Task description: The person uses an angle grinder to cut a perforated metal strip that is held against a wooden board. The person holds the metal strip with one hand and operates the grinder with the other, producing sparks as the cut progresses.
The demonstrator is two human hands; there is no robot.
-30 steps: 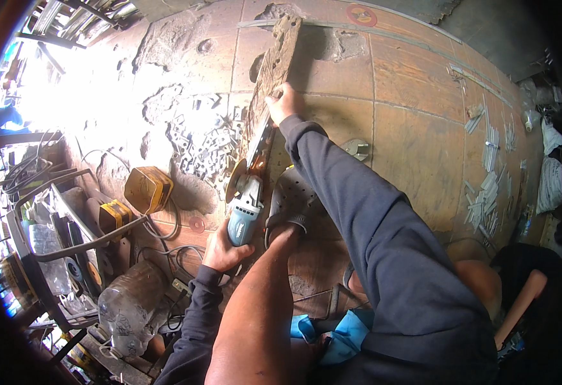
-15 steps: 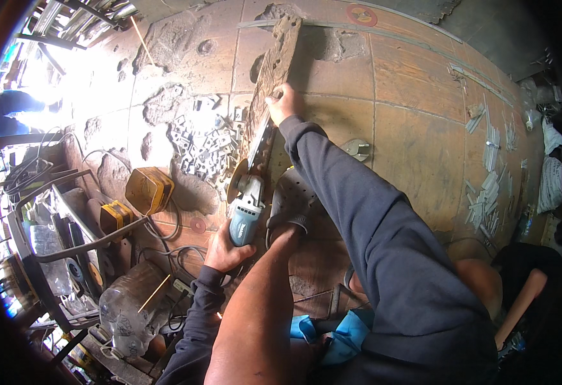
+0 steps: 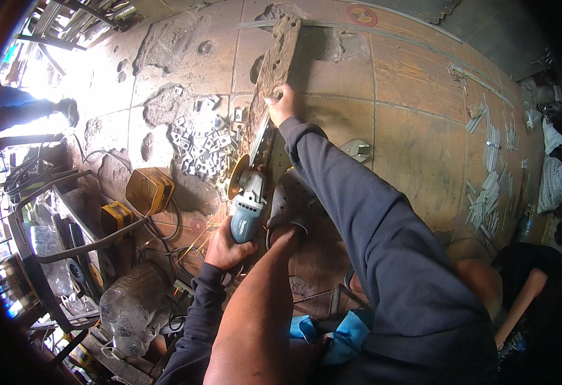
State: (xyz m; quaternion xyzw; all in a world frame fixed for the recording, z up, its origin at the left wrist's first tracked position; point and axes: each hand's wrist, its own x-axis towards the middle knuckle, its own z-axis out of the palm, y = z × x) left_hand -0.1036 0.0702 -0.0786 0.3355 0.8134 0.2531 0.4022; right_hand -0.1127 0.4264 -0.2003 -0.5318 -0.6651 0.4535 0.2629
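Note:
My left hand [image 3: 228, 247] is wrapped round the body of a teal and grey angle grinder [image 3: 246, 218]. Its yellowish disc [image 3: 237, 175] stands on edge beside a narrow metal bar [image 3: 263, 149], and whether they touch is hard to see. Orange sparks [image 3: 194, 247] streak past my left hand. With closed fingers, my right hand [image 3: 282, 106] grips the far end of the bar over a worn wooden plank [image 3: 280, 54]. A dark clog [image 3: 292, 196] on my foot sits right of the grinder, close against the bar.
Small cut metal plates [image 3: 204, 144] lie heaped left of the plank. Pliers-like jaws [image 3: 358, 150] show beyond my right sleeve. Metal strips [image 3: 489, 192] are scattered at right. A yellow-black container [image 3: 149, 190], cables and a cluttered rack [image 3: 76, 250] stand left. Another person's shoe [image 3: 67, 111] is at far left.
Sparks have appeared by my left hand. The grinder has shifted slightly up and to the right. At the far left, another person's leg and shoe have moved into clearer view.

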